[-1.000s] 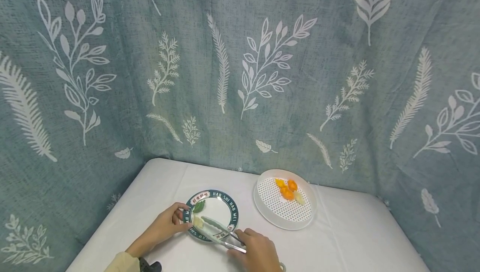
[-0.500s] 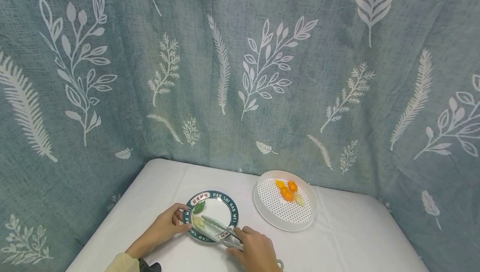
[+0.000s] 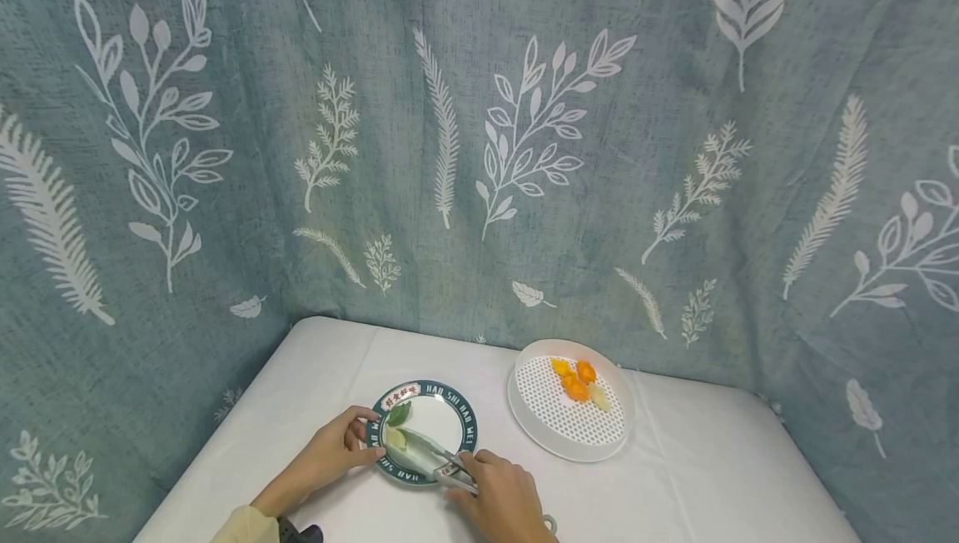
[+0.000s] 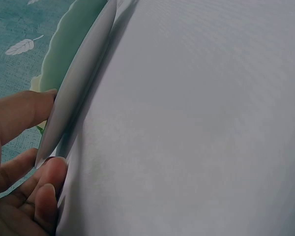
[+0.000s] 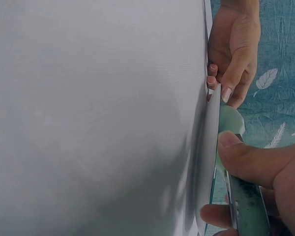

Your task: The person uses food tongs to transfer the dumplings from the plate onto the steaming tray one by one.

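My left hand [image 3: 337, 443] grips the left rim of a white plate [image 3: 466, 426] with a dark green lettered border. In the left wrist view the thumb lies over the rim of the plate [image 4: 81, 78] and fingers are beneath. My right hand [image 3: 504, 495] holds tongs [image 3: 419, 450] with pale green heads and metal arms, thumb pressing one arm in the right wrist view. The heads, drawn close together, lie over the plate's left part at a pale yellow piece of food [image 3: 395, 440]. A green leaf [image 3: 399, 414] lies on the plate just beyond it.
Right of the plate stands a round white basket [image 3: 524, 428] with a perforated base. It holds orange pieces [image 3: 576, 390], a yellow piece [image 3: 560, 366] and a pale piece [image 3: 598, 396]. A patterned teal curtain [image 3: 464, 276] hangs behind the white-covered table [image 3: 674, 476].
The tongs' heads have drawn together at the pale yellow piece, and my right hand has shifted slightly left. My left hand stays on the plate rim.
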`<action>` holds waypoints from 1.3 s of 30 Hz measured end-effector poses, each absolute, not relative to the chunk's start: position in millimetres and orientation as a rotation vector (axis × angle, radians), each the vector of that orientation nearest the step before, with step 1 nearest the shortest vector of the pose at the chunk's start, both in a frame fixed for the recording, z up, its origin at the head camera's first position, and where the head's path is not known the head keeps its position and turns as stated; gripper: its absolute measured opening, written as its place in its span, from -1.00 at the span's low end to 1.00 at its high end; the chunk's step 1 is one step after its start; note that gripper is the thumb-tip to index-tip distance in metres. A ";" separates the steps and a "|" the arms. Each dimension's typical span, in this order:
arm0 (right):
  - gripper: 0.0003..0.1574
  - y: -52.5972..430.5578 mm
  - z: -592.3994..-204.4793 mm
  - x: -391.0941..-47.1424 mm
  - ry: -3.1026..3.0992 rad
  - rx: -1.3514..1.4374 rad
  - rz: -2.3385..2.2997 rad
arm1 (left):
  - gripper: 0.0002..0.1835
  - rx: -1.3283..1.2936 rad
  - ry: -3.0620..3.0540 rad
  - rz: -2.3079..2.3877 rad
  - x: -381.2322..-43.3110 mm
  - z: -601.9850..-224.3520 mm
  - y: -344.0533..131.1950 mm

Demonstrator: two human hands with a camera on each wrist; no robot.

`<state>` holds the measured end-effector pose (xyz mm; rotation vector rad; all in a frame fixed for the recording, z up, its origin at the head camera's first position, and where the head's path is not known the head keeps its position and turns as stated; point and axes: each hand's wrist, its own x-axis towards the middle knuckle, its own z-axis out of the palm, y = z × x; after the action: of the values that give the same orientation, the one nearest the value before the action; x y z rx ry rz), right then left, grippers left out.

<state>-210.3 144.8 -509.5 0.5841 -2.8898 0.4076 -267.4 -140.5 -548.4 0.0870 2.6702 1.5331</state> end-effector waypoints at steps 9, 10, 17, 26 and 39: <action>-0.38 148.7 -512.9 -210.6 -2.858 0.603 0.445 | -0.34 0.079 2.680 1.515 -265.9 -546.4 -140.9; -0.37 149.4 -513.2 -210.4 -2.857 0.597 0.447 | -0.35 0.075 2.678 1.515 -265.7 -546.4 -141.0; -0.37 156.3 -513.1 -210.6 -2.864 0.552 0.483 | -0.34 0.084 2.687 1.524 -266.4 -546.3 -142.4; -0.41 166.8 -504.2 -209.7 -2.866 0.501 0.614 | -0.35 0.078 2.692 1.516 -268.4 -548.2 -143.1; -0.41 190.4 -492.7 -210.4 -2.842 0.397 0.592 | -0.35 0.063 2.695 1.497 -267.5 -551.9 -141.9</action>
<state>-210.4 190.4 -492.7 0.3971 -2.8421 0.5916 -267.5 -141.9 -551.9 0.0628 2.6948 1.4970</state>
